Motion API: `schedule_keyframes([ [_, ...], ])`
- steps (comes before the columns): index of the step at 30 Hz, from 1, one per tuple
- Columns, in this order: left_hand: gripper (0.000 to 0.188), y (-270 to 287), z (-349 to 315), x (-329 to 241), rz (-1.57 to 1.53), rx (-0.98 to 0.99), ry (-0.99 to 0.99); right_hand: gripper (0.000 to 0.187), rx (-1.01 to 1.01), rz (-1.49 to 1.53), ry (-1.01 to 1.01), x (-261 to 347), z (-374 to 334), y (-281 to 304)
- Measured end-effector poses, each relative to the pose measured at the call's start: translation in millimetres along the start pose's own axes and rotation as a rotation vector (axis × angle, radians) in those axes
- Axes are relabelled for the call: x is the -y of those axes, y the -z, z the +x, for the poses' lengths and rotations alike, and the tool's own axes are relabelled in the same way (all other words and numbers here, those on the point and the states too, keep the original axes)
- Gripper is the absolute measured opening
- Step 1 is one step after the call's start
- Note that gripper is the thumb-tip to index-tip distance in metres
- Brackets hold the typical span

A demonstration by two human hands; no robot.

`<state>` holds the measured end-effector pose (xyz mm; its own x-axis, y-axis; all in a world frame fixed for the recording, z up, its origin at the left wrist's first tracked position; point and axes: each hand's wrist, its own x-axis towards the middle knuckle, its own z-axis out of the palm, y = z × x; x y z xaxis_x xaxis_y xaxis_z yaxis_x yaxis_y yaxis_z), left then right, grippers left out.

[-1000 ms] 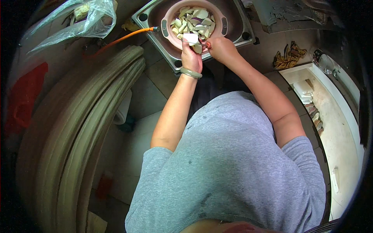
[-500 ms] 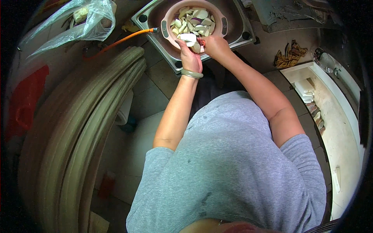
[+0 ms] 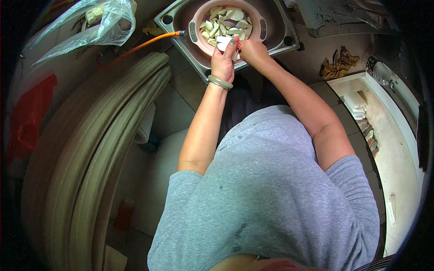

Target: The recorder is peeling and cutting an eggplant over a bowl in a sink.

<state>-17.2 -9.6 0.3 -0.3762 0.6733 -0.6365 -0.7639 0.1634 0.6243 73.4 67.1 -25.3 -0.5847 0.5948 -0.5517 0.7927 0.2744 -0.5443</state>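
Note:
Close to the near rim of a pink plastic basin (image 3: 191, 30), my left hand (image 3: 222, 64) is closed around a peeled white piece of eggplant (image 3: 223, 42), its thumb lying over the piece. My right hand (image 3: 254, 52) is closed beside it on a small red-handled tool (image 3: 239, 46). The tool's blade or tip is hidden, so its kind does not show. Many cut pale eggplant pieces (image 3: 221, 27), a few with purple skin, lie in the basin. The basin rests in a stainless steel sink (image 3: 281, 22). A pale green bangle (image 3: 220, 82) circles my left wrist.
An orange hose (image 3: 151, 42) reaches the sink's left edge. At upper left hangs a clear plastic bag (image 3: 115, 27) with vegetables inside. Tall ribbed beige panels (image 3: 104, 122) stand at left. A brown crumpled cloth (image 3: 340, 62) and a white cabinet (image 3: 384, 135) are at right.
My left thumb has come over the white piece, next to the red-handled tool. The pieces near my fingers have shifted; both arms stay almost where they were.

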Motion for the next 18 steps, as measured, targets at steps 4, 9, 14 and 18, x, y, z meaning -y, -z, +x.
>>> schedule_keyframes([
  [4,0.030,4,0,4,0.215,0.016,-0.079,0.016,0.002,-0.029,-0.006,-4,3,-5],
  [9,0.032,19,7,4,0.182,0.096,0.093,0.017,0.002,-0.028,-0.062,-20,5,-12],
  [14,0.033,26,9,-6,0.041,0.082,0.242,0.018,-0.014,-0.007,-0.207,-44,15,-6],
  [18,0.030,24,12,-11,-0.253,0.058,0.188,0.018,-0.006,0.176,-0.054,-48,9,-5],
])
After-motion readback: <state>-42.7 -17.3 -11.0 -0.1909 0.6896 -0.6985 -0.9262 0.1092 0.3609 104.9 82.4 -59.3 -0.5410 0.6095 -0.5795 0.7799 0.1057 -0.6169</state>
